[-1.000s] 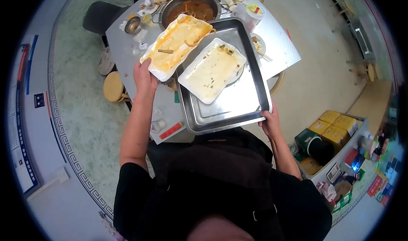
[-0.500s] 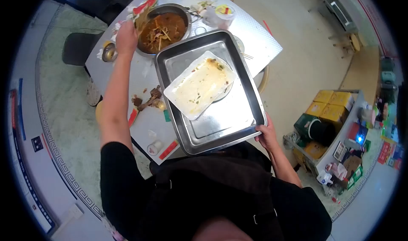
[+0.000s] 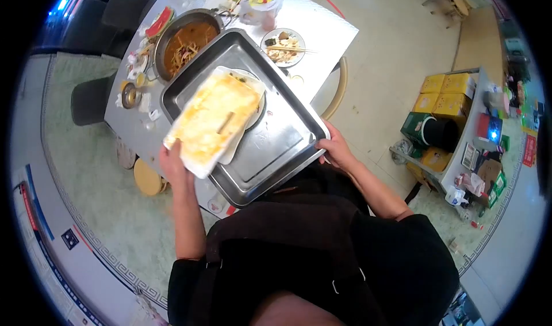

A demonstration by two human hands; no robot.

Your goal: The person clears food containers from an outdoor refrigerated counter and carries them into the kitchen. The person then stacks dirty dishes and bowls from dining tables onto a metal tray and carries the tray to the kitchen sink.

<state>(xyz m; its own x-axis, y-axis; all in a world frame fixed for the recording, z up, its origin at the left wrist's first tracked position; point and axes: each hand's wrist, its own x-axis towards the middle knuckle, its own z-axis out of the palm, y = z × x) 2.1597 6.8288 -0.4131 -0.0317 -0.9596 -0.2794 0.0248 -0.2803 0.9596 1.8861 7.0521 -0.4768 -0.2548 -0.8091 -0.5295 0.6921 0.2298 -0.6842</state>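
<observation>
At left we see a greenish floor (image 3: 72, 145) carrying a dark chair (image 3: 90, 103) and a round stool (image 3: 148, 176), both beside a pale, shiny table (image 3: 323, 29). On this surface we note a metal cup (image 3: 131, 96), red melon (image 3: 160, 23) and a pot (image 3: 160, 47) of brown broth (image 3: 201, 35). The left hand (image 3: 177, 158) is closed on the near corner of a sauce-streaked dish (image 3: 218, 110), held above a tray (image 3: 282, 147) and partly covering a second dish (image 3: 231, 152) in it; we cannot tell whether the dishes touch. Beyond the tray, a plate (image 3: 300, 40) on the table bears scraps (image 3: 282, 43) and chopsticks (image 3: 289, 49). The right hand (image 3: 338, 149) is wrapped around the tray's near right corner. Farther right, across beige flooring (image 3: 379, 44), we find yellow boxes (image 3: 448, 93) in a crate (image 3: 464, 135), with a wooden counter (image 3: 477, 44) behind.
</observation>
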